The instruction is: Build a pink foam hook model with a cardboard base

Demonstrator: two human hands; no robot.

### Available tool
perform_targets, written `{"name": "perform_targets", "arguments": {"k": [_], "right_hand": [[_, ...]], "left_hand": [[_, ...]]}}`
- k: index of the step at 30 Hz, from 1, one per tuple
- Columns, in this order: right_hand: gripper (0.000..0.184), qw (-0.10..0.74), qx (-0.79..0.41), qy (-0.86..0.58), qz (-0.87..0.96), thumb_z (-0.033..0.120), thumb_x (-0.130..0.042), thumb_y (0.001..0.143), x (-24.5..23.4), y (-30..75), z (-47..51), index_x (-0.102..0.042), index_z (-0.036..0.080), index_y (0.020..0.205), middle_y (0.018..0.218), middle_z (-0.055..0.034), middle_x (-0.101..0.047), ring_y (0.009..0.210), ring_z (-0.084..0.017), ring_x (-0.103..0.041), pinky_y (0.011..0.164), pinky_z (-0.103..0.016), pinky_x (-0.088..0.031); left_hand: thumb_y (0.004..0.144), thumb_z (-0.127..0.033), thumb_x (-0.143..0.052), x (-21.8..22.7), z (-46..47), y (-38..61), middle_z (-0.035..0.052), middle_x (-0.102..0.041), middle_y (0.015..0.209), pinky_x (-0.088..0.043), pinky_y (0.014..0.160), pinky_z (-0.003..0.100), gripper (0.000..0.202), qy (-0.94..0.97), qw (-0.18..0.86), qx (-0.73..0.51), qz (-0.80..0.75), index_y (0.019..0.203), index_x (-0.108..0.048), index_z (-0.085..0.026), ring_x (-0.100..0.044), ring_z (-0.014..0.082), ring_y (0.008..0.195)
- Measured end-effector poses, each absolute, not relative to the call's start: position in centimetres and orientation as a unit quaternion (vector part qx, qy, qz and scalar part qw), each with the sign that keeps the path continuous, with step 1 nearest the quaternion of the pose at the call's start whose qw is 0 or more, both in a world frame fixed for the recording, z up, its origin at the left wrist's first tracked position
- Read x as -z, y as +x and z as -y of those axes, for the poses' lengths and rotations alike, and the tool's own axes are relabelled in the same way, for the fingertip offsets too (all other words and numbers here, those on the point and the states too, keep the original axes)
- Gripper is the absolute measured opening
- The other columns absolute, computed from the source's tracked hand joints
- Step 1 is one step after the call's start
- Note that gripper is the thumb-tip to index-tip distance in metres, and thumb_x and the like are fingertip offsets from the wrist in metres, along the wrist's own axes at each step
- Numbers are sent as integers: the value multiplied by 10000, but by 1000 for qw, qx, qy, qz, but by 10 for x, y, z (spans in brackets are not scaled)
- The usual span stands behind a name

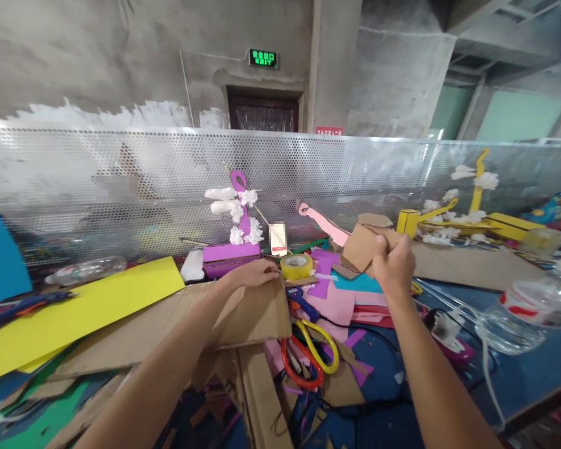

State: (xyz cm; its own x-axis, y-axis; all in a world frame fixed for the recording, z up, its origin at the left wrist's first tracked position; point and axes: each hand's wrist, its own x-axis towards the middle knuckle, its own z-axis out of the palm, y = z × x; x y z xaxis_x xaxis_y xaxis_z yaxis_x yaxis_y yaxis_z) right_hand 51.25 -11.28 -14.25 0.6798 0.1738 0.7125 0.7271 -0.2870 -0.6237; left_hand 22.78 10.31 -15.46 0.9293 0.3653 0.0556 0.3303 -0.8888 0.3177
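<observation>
My right hand (395, 262) is closed round a piece of brown cardboard (362, 246), thumb on its near face, raised a little over the table. Beside that piece, a pink paper strip (325, 224) with a curled end slants up to the left. My left hand (258, 272) lies palm down at the far edge of a larger cardboard sheet (257, 315), its fingers loosely stretched toward a roll of yellow tape (297, 266). Behind the left hand stands a purple paper figure (244, 212) with white tufts, on a purple box base (231, 252).
Scissors with red and yellow handles (311, 355) lie among scraps, near a blue glue gun (303, 302). Yellow card (88, 312) covers the left side. A large water bottle (528, 308) is at right. A perforated metal screen (168, 181) runs along the back.
</observation>
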Motion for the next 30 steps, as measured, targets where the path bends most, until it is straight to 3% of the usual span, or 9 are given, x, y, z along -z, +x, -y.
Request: {"name": "perform_targets", "arguments": {"k": [9, 15, 19, 23, 27, 30], "right_hand": [[245, 339, 248, -824, 380, 394, -485, 1004, 160, 486, 141, -559, 169, 1066, 913, -157, -718, 806, -313, -659, 627, -332, -327], [224, 274, 201, -844, 415, 395, -515, 1005, 175, 479, 140, -559, 184, 1063, 929, -136, -734, 826, -288, -679, 633, -315, -327], [189, 281, 181, -839, 429, 382, -519, 987, 178, 482, 141, -570, 204, 1025, 862, -100, -729, 783, -281, -686, 624, -320, -340], [265, 285, 168, -838, 435, 457, -545, 960, 180, 485, 146, -567, 207, 1047, 870, -110, -724, 763, -298, -688, 627, -335, -372], [417, 315, 197, -835, 405, 584, -587, 898, 178, 481, 155, -541, 208, 1073, 976, -125, -711, 825, -316, -687, 651, -350, -414], [440, 360, 244, -808, 397, 598, -612, 868, 169, 467, 156, -536, 210, 1061, 1055, -145, -690, 873, -322, -676, 667, -354, -428]], "left_hand": [[1003, -404, -454, 158, -96, 220, 130, -720, 1192, -491, 928, 352, 393, 964, 176, -45, -194, 1266, -604, -154, -669, 263, 1070], [987, -415, -472, 156, -97, 209, 114, -732, 1183, -497, 919, 330, 382, 965, 182, -28, -187, 1236, -614, -161, -675, 243, 1044], [971, -427, -503, 156, -97, 194, 107, -730, 1223, -493, 914, 324, 401, 962, 196, -21, -189, 1268, -602, -177, -672, 247, 1063], [968, -461, -507, 151, -92, 172, 124, -720, 1252, -495, 902, 331, 486, 962, 174, -12, -212, 1358, -558, -176, -674, 262, 1062], [969, -489, -506, 143, -87, 146, 141, -679, 1349, -481, 947, 322, 533, 962, 147, -24, -230, 1402, -532, -180, -647, 276, 1170], [957, -482, -524, 141, -84, 129, 155, -657, 1380, -475, 975, 339, 542, 960, 131, -41, -245, 1400, -539, -171, -630, 292, 1199]]}}
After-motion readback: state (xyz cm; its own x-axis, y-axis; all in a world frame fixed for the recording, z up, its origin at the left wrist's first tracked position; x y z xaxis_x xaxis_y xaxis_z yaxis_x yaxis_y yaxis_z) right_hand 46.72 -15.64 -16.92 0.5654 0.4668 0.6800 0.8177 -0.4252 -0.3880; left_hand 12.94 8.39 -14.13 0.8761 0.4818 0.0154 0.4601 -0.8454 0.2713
